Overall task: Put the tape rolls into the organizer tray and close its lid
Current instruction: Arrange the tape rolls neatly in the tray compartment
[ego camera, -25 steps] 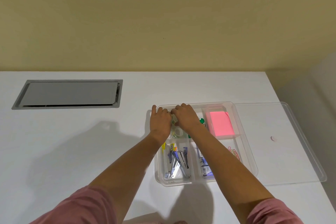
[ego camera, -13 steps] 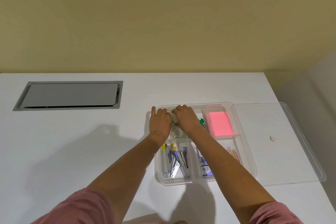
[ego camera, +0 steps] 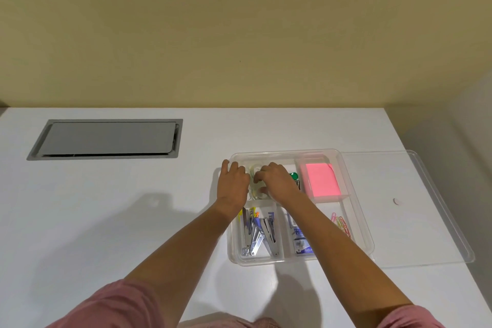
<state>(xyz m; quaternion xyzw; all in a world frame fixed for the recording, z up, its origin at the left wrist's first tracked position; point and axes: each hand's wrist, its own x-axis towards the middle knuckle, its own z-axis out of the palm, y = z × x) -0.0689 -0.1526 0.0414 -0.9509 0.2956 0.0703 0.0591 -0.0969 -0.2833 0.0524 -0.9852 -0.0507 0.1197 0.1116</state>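
Staplers [ego camera: 257, 233], pink notes [ego camera: 321, 180], paperclips [ego camera: 342, 224] around the tape rolls [ego camera: 257, 189] underhand.

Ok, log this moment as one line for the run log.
step: placing tape rolls | both hands at tray far-left compartment | left hand | right hand | lid off, right of tray | grip: unclear

One head-worn wide-angle view, looking forward and steeply down over the white surface [ego camera: 106, 221]; both forearms reach in from the bottom edge, and the yellow wall [ego camera: 239, 29] fills the upper frame.
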